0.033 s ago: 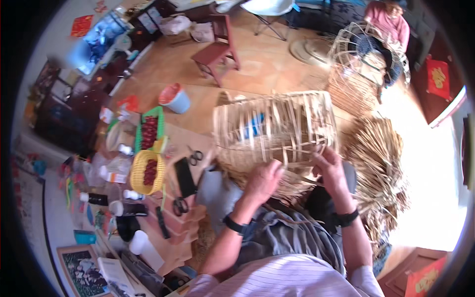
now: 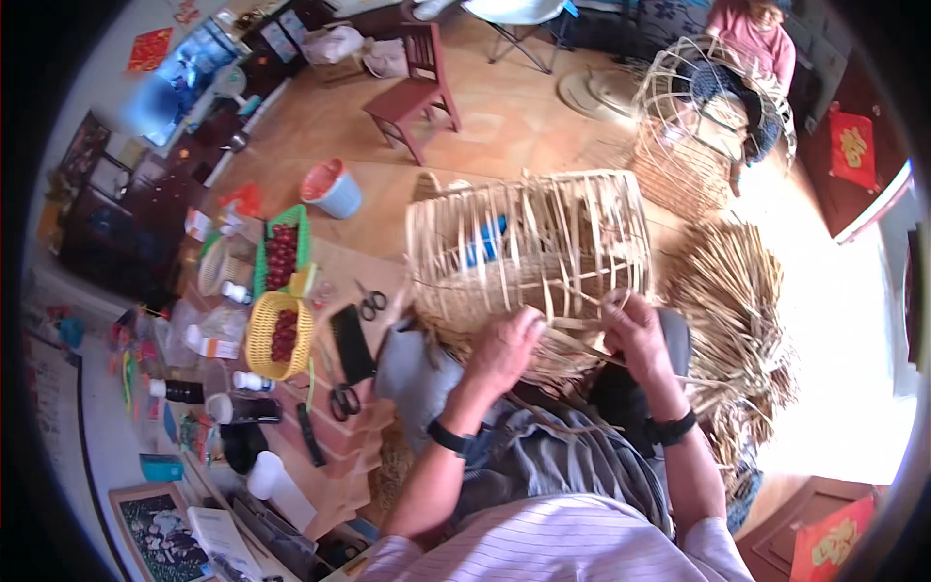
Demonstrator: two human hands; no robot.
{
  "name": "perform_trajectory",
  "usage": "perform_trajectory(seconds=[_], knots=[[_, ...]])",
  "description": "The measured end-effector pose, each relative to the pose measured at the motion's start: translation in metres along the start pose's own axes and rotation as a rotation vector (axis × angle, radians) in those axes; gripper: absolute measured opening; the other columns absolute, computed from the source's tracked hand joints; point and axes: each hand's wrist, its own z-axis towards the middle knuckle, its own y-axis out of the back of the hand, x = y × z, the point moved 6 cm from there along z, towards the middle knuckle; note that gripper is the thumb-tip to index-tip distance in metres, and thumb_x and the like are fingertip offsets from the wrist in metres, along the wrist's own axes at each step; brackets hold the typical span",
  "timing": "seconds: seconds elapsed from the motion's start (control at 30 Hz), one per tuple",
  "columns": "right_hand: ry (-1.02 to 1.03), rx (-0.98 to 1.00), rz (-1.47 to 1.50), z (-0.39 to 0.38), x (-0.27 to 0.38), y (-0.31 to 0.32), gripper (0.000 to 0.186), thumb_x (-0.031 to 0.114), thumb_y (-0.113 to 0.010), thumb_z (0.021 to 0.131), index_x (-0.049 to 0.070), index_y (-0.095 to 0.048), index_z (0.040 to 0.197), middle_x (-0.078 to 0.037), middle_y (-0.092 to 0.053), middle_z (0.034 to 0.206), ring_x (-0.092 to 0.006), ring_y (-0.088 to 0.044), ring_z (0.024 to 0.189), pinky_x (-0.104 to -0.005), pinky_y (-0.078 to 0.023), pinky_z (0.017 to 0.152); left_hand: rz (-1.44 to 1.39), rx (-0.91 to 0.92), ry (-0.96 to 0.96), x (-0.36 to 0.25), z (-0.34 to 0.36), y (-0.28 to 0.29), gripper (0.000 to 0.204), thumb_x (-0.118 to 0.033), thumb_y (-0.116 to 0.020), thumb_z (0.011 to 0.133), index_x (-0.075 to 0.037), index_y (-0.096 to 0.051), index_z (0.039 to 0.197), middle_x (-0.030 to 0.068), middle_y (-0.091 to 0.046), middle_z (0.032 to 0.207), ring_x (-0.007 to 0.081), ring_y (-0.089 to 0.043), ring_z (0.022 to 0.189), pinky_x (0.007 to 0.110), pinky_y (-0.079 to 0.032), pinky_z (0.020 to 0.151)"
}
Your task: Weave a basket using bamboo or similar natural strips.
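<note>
An open-weave basket of pale straw strips [image 2: 529, 223] rests across my lap, with a blue item [image 2: 485, 242] showing inside. My left hand [image 2: 499, 349] is closed on a pale strip at the basket's near lower middle. To its right, my right hand [image 2: 630, 330] pinches another strip near the lower right of the weave. A large bundle of dry straw [image 2: 727, 310] lies beside my right leg.
At left are green [image 2: 257, 276] and yellow [image 2: 252, 344] baskets of red fruit, scissors [image 2: 344, 398], bottles and clutter. A bucket [image 2: 335, 194] and red chair [image 2: 407, 97] stand ahead. A person in pink [image 2: 752, 44] holds a round woven frame [image 2: 659, 78] at upper right.
The whole view has shifted a little, so things appear slightly higher and further left. Both hands have moved slightly down relative to the basket, still closed on strips.
</note>
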Motion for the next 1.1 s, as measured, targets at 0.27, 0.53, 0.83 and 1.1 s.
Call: perform_trajectory(seconds=[0.27, 0.53, 0.83, 1.1], knots=[[-0.07, 0.125, 0.046, -0.033, -0.007, 0.021, 0.023, 0.028, -0.062, 0.107, 0.006, -0.062, 0.104, 0.003, -0.053, 0.071, -0.0057, -0.045, 0.059, -0.0229, -0.043, 0.056, -0.077, 0.186, 0.134, 0.011, 0.006, 0.046, 0.042, -0.041, -0.04, 0.112, -0.021, -0.057, 0.145, 0.0066, -0.079, 0.107, 0.0204, -0.076, 0.083, 0.036, -0.061, 0.075], [0.019, -0.145, -0.383, -0.08, 0.04, 0.179, 0.032, 0.033, -0.058, 0.109, 0.004, -0.068, 0.1, 0.002, -0.061, 0.073, -0.0062, -0.056, 0.066, -0.0231, -0.045, 0.061, -0.408, -0.255, 0.264, 0.086, -0.062, 0.059, 0.027, -0.01, -0.05, 0.108, 0.002, -0.062, 0.129, 0.0102, -0.074, 0.101, 0.0173, -0.071, 0.094, 0.031, -0.056, 0.089], [-0.309, -0.86, -0.601, -0.239, -0.075, 0.416, 0.028, 0.027, -0.066, 0.101, 0.002, -0.07, 0.09, 0.0, -0.063, 0.07, -0.0078, -0.055, 0.055, -0.0252, -0.043, 0.05, -0.471, 0.025, 0.446, 0.127, -0.077, 0.059, 0.035, -0.011, -0.057, 0.103, 0.0, -0.054, 0.136, 0.0062, -0.067, 0.101, 0.0092, -0.062, 0.083, 0.024, -0.05, 0.073], [-0.605, -0.774, -0.733, -0.319, -0.279, 0.419, 0.023, 0.021, -0.068, 0.091, 0.0, -0.074, 0.099, -0.008, -0.07, 0.073, -0.0178, -0.067, 0.067, -0.0362, -0.055, 0.06, -0.766, -0.071, 0.5, 0.144, -0.077, 0.074, 0.041, -0.021, -0.058, 0.107, 0.003, -0.051, 0.139, 0.002, -0.059, 0.095, 0.0095, -0.054, 0.085, 0.025, -0.044, 0.081]])
